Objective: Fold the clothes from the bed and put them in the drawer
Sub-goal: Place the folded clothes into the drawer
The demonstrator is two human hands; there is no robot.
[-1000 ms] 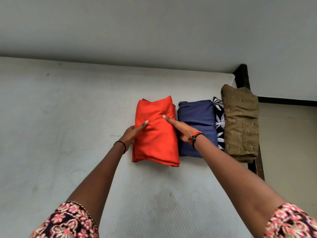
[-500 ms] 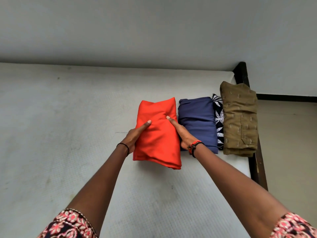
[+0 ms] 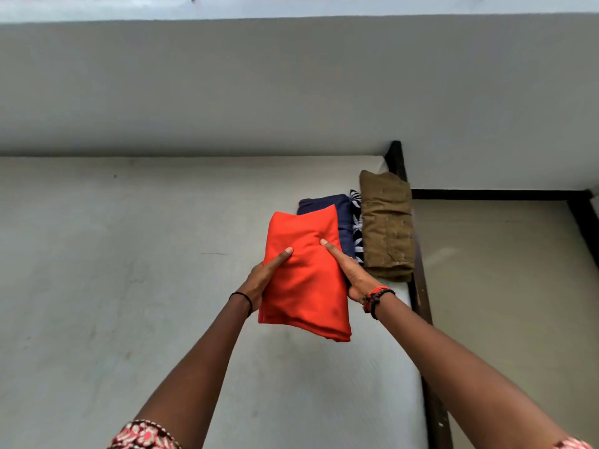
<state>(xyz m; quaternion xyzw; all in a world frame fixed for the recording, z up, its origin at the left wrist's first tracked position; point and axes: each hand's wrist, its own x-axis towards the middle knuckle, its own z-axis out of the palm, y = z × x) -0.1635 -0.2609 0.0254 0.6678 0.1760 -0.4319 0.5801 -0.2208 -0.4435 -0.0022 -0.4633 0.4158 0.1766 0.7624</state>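
Observation:
A folded orange garment (image 3: 304, 277) is held up above the white mattress (image 3: 129, 286). My left hand (image 3: 262, 280) grips its left side, thumb on top and fingers underneath. My right hand (image 3: 350, 273) grips its right side the same way. Behind it, a folded navy garment (image 3: 340, 215), a black-and-white leaf-print piece (image 3: 356, 222) and a folded olive-brown garment (image 3: 385, 225) lie in a row at the mattress's right edge. No drawer is in view.
A dark wooden bed frame (image 3: 421, 286) runs along the mattress's right side. Beyond it lies a beige floor (image 3: 502, 286). A grey wall (image 3: 291, 92) stands behind the bed.
Both hands have lifted the orange garment off the mattress and drawn it toward me, so it now overlaps the navy garment in view. The other folded clothes have stayed put.

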